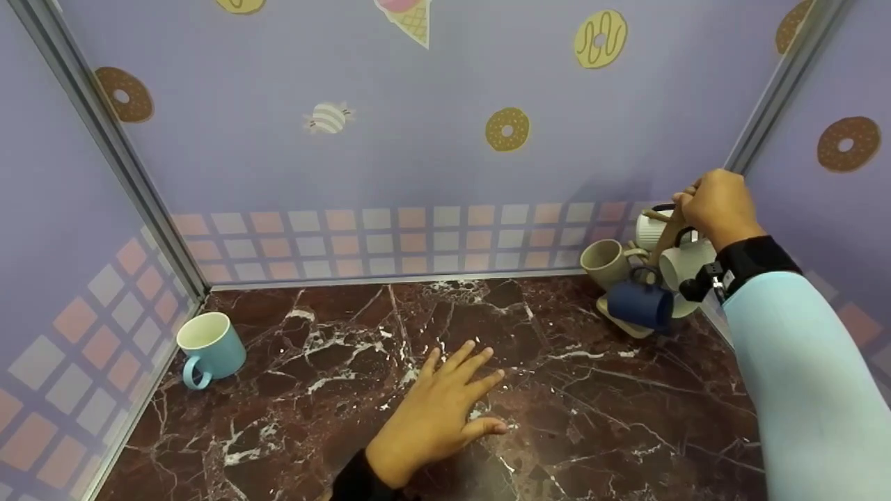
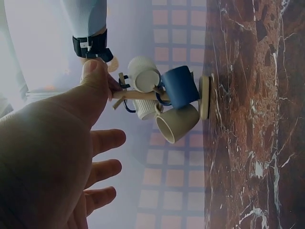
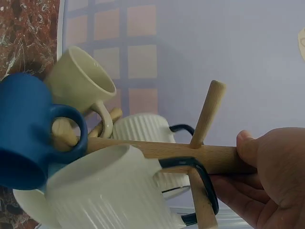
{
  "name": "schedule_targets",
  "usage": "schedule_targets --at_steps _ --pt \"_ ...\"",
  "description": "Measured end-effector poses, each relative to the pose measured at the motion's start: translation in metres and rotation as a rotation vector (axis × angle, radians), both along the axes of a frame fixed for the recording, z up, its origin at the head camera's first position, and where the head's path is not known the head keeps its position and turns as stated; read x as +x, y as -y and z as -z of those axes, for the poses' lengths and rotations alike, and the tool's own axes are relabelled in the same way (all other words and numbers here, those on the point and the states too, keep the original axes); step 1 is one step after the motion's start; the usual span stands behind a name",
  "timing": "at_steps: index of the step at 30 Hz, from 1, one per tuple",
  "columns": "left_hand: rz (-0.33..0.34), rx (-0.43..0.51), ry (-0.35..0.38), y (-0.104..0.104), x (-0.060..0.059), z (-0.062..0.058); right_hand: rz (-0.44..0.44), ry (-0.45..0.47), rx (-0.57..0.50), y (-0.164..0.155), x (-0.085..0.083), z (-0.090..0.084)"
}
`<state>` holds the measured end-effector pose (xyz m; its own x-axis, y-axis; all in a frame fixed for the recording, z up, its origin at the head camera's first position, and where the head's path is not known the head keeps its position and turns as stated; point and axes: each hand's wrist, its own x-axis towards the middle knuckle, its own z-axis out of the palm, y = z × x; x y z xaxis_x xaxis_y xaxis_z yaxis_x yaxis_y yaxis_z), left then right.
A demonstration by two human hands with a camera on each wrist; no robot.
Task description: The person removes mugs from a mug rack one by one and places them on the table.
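My right hand (image 1: 724, 205) grips the top of the post of a wooden mug tree (image 3: 219, 160) at the back right. From its pegs hang a dark blue mug (image 1: 637, 306), a beige mug (image 1: 603, 266) and white ribbed mugs (image 3: 109, 191) with dark handles. Part of another pale mug (image 3: 33, 205) shows low behind the front white one. My left hand (image 1: 438, 410) is over the middle of the table, fingers spread and holding nothing. In the left wrist view its palm (image 2: 43, 157) faces the mug tree from a distance.
A light blue mug (image 1: 221, 351) with a pale inside stands upright at the left, near the side wall. The dark red marbled table (image 1: 334, 417) meets lilac walls (image 1: 418, 167) at the back and both sides. The mug tree is close to the back right corner.
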<state>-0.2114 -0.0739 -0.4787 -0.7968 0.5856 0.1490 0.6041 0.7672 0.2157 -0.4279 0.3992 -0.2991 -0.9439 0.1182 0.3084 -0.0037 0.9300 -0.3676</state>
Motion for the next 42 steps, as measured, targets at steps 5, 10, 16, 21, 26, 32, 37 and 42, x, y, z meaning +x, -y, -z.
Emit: schedule_targets --at_steps 5,10,16,21,26,32,37,42 --pt "-0.009 -0.002 0.009 0.001 0.0 -0.001 0.02 -0.03 -0.014 0.002 -0.002 0.003" --pt "-0.008 -0.004 0.02 -0.001 -0.001 -0.001 0.041 -0.062 -0.018 0.001 -0.004 0.005" --pt "-0.008 -0.008 0.027 -0.003 -0.001 -0.001 0.08 -0.128 -0.037 -0.001 -0.006 0.008" --pt "0.001 -0.006 0.024 -0.005 -0.002 0.001 0.107 -0.145 -0.053 -0.001 -0.006 0.008" --pt "0.004 -0.001 0.017 -0.005 -0.003 0.002 0.116 -0.167 -0.063 -0.001 -0.006 0.011" --pt "0.003 0.011 0.019 -0.004 -0.003 0.006 0.131 -0.174 -0.069 0.002 -0.007 0.013" --pt "-0.007 -0.013 0.037 -0.003 -0.003 0.009 0.147 -0.185 -0.07 0.003 -0.011 0.016" --pt "-0.017 -0.011 0.067 -0.004 -0.001 0.012 0.16 -0.188 -0.072 0.004 -0.015 0.02"
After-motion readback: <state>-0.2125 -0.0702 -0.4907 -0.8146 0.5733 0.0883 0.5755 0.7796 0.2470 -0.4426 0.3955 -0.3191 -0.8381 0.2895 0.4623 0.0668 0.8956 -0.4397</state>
